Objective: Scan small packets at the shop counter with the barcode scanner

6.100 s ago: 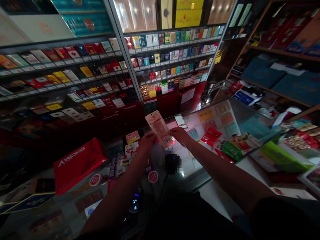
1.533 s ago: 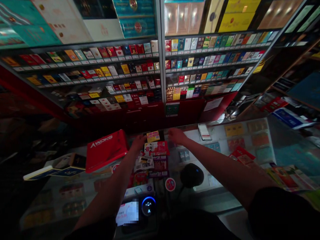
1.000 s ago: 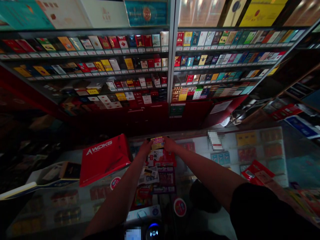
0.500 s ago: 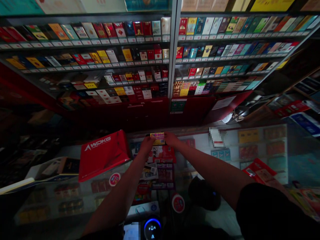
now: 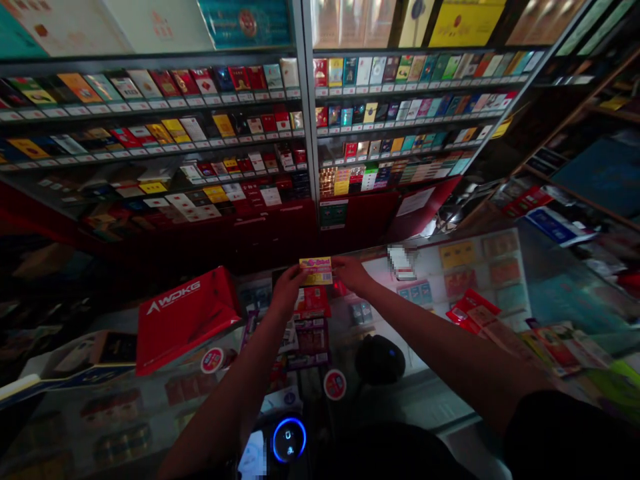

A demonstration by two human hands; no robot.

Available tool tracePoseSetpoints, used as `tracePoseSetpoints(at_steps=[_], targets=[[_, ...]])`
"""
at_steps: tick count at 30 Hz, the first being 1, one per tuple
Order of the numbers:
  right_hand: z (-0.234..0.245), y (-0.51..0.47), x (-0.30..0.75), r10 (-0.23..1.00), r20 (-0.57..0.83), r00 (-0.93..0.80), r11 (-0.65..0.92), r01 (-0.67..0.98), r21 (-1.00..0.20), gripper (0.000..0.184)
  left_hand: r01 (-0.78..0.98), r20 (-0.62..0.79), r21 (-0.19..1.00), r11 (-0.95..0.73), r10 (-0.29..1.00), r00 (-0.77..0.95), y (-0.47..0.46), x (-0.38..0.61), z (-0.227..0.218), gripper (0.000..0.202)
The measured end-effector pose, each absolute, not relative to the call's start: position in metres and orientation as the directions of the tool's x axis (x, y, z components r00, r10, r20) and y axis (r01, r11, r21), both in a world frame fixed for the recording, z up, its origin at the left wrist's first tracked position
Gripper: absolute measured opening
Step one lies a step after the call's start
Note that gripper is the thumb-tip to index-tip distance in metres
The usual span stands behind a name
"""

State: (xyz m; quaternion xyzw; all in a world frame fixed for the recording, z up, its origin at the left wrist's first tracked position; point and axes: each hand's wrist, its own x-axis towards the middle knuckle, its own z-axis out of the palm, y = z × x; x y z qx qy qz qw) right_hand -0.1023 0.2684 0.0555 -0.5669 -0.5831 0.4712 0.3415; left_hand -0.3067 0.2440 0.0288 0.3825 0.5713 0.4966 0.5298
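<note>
A small yellow and pink card [image 5: 316,271] is held flat between my two hands above the glass counter. My left hand [image 5: 289,289] pinches its left end, and my right hand [image 5: 351,274] has its fingertips on the right end. Beneath my left forearm lies a stack of printed cards and packets [image 5: 310,327], partly hidden by my arm.
A red WDKG box [image 5: 187,319] lies on the glass counter [image 5: 425,400] to the left. A black round scanner [image 5: 380,360] and a device with a lit blue ring [image 5: 289,440] sit nearer me. Shelves of cigarette packs [image 5: 400,113] fill the wall ahead.
My hands have closed in from either side of the yellow card and lifted it off the pile. The view has tilted slightly and shifted.
</note>
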Motion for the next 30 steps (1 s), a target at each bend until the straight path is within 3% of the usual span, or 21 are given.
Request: tracePoseSetpoints(at_steps=[8,16,30], targets=[[0.090,0.215,-0.031,0.980,-0.196,-0.024,-0.189,0.166,-0.968,0.041,-0.255,-0.268,0.929,0.266,0.963,0.028,0.220,-0.241,0.071,0.056],[0.108,0.158,0.034,0.972,-0.223,0.076,-0.231,0.104,-0.968,0.044,-0.125,-0.245,0.954,0.272,0.949,0.199,0.192,-0.187,0.094,0.059],[0.091,0.085,0.094,0.955,-0.209,0.209,-0.234,0.105,-0.966,0.053,-0.018,-0.257,0.955,0.295,0.859,0.442,0.176,-0.125,0.086,0.058]])
